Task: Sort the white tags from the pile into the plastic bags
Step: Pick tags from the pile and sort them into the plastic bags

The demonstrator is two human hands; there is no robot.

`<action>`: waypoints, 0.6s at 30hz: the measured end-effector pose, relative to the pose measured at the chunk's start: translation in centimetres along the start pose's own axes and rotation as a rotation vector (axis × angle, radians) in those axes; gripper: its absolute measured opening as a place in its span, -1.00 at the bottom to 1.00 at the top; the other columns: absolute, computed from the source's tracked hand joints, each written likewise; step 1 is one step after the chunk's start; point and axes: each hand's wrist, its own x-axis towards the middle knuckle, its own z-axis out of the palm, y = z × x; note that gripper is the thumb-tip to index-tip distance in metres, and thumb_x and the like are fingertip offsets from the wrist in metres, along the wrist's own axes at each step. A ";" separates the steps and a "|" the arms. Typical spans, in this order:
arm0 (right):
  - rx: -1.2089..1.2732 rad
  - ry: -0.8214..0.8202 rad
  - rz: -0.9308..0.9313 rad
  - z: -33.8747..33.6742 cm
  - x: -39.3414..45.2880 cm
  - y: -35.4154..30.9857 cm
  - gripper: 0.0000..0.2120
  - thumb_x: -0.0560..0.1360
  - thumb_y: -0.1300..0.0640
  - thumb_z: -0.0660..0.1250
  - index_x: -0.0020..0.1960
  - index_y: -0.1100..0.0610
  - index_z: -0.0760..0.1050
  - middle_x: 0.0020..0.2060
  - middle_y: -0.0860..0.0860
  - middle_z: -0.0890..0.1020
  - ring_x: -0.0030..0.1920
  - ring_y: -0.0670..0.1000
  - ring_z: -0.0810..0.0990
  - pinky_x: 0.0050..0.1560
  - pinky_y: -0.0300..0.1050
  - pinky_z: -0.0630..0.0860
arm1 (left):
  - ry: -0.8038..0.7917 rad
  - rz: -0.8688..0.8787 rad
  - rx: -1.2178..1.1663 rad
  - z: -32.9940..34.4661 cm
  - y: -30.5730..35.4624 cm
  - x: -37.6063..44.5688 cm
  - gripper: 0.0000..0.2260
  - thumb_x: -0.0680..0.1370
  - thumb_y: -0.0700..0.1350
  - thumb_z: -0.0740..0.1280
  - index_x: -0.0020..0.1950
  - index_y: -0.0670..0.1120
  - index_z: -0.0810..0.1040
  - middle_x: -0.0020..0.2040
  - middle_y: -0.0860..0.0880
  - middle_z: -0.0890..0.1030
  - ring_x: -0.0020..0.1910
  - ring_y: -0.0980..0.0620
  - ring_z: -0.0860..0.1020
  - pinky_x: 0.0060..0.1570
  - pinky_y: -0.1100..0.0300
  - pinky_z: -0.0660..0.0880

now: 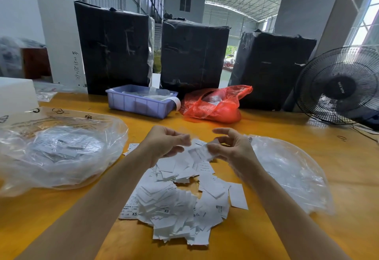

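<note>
Hands [196,147] above pile [180,202], right pinching tag [200,153]

My yellow table [287,128] carries the tag pile [176,202] before me, a clear bag [61,151] at left, another clear bag [291,169] at right, a blue bin [139,103], a red bag [215,106] and a fan [338,85] at the back.
</note>
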 end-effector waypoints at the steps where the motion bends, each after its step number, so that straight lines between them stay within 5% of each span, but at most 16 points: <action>1: 0.105 -0.001 0.025 0.2 0.0 -0.2 -0.67 0.40 0.36 0.40 0.13 0.16 0.49 -0.28 0.07 0.57 -0.21 0.04 0.63 -0.14 -0.08 0.64 | -0.003 -0.001 0.004 0.1 0.0 0.0 -0.85 0.43 -0.09 0.46 -0.11 -0.15 0.65 -0.28 0.05 0.69 -0.42 0.21 0.58 -0.28 0.30 0.52; 5: 0.382 0.050 0.091 1.0 -0.2 -1.4 -0.87 0.48 0.41 0.29 -0.06 0.25 0.56 -0.23 0.15 0.64 -0.20 0.05 0.68 -0.20 -0.20 0.61 | -0.045 -0.025 0.019 0.2 0.3 -0.2 -0.83 0.41 -0.08 0.46 -0.10 -0.16 0.64 -0.26 0.01 0.70 -0.42 0.19 0.61 -0.32 0.30 0.54; 9: 0.001 0.035 0.030 1.8 -0.5 -1.3 -0.92 0.41 0.36 0.41 -0.14 0.22 0.58 -0.15 0.25 0.61 -0.19 0.12 0.61 -0.11 0.05 0.56 | -0.094 -0.024 -0.036 0.6 0.6 -0.7 -0.84 0.44 -0.12 0.44 -0.08 -0.20 0.62 -0.28 -0.03 0.70 -0.36 0.13 0.65 -0.34 0.32 0.56; 14: 0.103 -0.209 0.094 1.7 -0.6 -1.6 -0.77 0.29 0.31 0.45 -0.05 0.21 0.59 -0.23 0.06 0.70 -0.21 0.00 0.68 -0.23 -0.20 0.59 | 0.007 0.016 -0.062 0.8 0.9 -0.5 -0.87 0.46 -0.14 0.43 -0.12 -0.21 0.60 -0.34 -0.02 0.68 -0.38 0.14 0.63 -0.25 0.26 0.56; 18: -0.225 -0.160 0.090 1.2 -0.7 -1.8 -0.96 0.39 0.25 0.45 -0.15 0.17 0.63 -0.33 0.01 0.67 -0.40 -0.17 0.57 -0.39 -0.36 0.45 | 0.037 0.052 -0.072 0.7 0.7 -0.5 -0.90 0.46 -0.12 0.43 -0.19 -0.14 0.61 -0.31 0.03 0.69 -0.29 0.10 0.62 -0.18 0.21 0.53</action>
